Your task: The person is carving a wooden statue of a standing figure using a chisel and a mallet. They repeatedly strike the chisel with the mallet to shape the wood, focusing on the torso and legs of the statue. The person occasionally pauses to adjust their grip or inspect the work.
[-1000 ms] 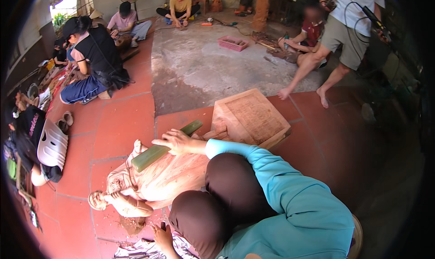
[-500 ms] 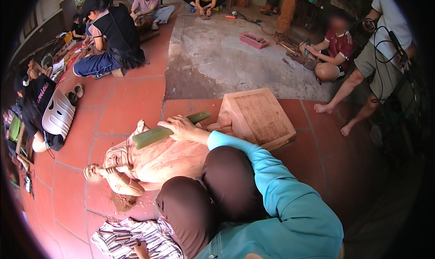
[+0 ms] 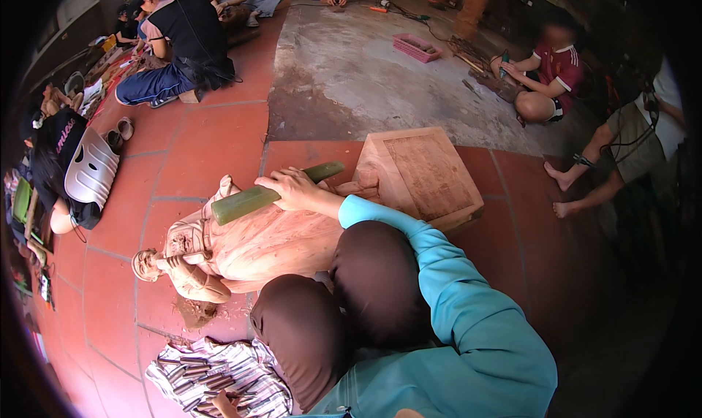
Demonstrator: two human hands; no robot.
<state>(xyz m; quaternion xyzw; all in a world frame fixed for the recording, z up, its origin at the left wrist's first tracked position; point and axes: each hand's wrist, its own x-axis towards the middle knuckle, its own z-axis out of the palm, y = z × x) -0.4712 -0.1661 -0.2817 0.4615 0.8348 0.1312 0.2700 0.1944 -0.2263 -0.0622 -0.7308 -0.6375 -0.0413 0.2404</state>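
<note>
A carved wooden statue (image 3: 274,246) of a robed figure lies on the tiles before my knees, its head to the left and its square base (image 3: 424,171) to the right. My right hand (image 3: 292,189) is closed around a greenish wooden mallet (image 3: 250,202), held slantwise over the statue's body. At the lower edge, my left hand (image 3: 225,405) shows only in part, its fingers stretched out among several slim chisels (image 3: 191,373). The chisels rest on a striped cloth (image 3: 256,381) beside my left knee. Whether the fingers touch a chisel is hard to see.
Wood chips lie by a brown block (image 3: 194,312) under the statue's shoulder. Other people sit working around the floor; one at the right holds a green tool (image 3: 504,61). A bare-legged person (image 3: 585,166) stands at the right. A pink basket (image 3: 417,47) sits farther back.
The view has tipped slightly downward. My left hand has shifted a little left and lower among the chisels. The right hand keeps the mallet in nearly the same place. The standing person has moved right.
</note>
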